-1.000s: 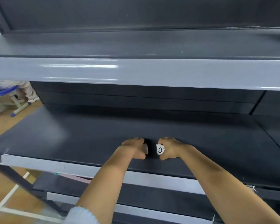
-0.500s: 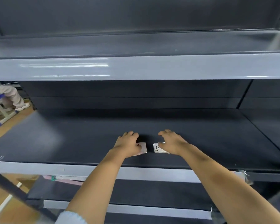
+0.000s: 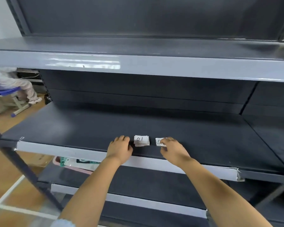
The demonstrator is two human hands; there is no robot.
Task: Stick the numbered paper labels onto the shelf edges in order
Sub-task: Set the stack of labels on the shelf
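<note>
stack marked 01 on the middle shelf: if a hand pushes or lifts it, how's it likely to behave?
The 01 stack is small, thin paper slips, so probably very light and floppy. Its edges look fanned and uneven, so a sideways push would likely shear the slips apart rather than move them together. It lies flat on the smooth dark shelf, so it may slide easily and be hard to pinch up cleanly.
</note>
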